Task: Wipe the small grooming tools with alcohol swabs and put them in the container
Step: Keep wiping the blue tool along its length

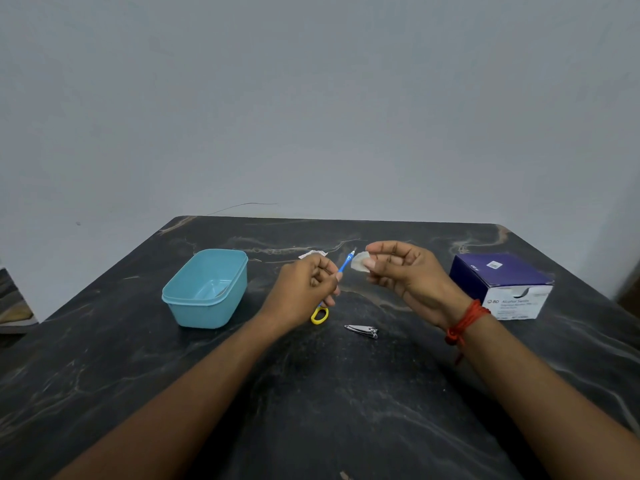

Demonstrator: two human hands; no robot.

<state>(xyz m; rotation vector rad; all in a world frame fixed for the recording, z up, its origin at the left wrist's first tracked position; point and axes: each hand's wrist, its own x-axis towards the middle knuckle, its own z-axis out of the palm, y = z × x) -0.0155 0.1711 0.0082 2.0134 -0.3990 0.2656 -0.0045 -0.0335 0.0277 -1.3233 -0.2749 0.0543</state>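
Blue-handled tool (344,265): it is slanting up and away to the right above the desk (346,393), with its thin metal tip pointing at the swab (358,263).
Left hand (304,289): it is curling its fingers round the tool's blue handle.
Right hand (405,271): it is pinching the white swab just beside the tip.
Container (207,311): it is sitting open on the left.
Nail clipper (362,330): it is lying flat near the middle.
Hard to see: the left hand is hiding most of the scissors (319,315), so only a yellow ring is showing.
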